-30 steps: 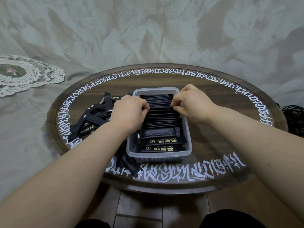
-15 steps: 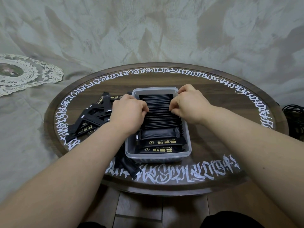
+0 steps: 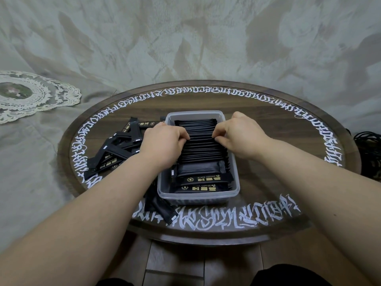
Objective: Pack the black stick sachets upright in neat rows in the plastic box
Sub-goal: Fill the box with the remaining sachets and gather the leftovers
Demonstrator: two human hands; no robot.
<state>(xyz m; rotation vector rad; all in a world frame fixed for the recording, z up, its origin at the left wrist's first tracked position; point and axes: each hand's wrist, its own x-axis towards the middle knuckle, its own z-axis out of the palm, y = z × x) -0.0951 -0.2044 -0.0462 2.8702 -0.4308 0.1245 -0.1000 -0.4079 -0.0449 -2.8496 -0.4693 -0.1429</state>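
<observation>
A clear rectangular plastic box (image 3: 234,172) sits near the middle of a round dark wooden table (image 3: 268,129) whose rim carries a ring of white calligraphic lettering. Inside the box, a row of black stick sachets (image 3: 201,141) stands on edge, packed tightly from the far wall toward the near side, their top edges forming close parallel lines. At the near end of the box, a few gold-printed black sachets (image 3: 203,182) marked "BLACK COFFEE" lean back against the row rather than standing straight. The left hand (image 3: 162,144) rests over the left side of the row, its fingers (image 3: 184,134) curled down onto the sachet tops and pinching them near the middle of the box. The right hand (image 3: 240,134) mirrors it on the right side, its fingers (image 3: 219,133) bent and pressed into the same upright sachets, thumb tucked beneath. A loose heap of black stick sachets (image 3: 118,148) lies scattered on the table toward its left edge, just beside the box. One more loose black sachet (image 3: 164,209) lies flat near the table's front edge, by the near left corner of the box. Beyond the table's left edge, a white lace doily (image 3: 33,96) lies on pale grey-green fabric (image 3: 185,38).
</observation>
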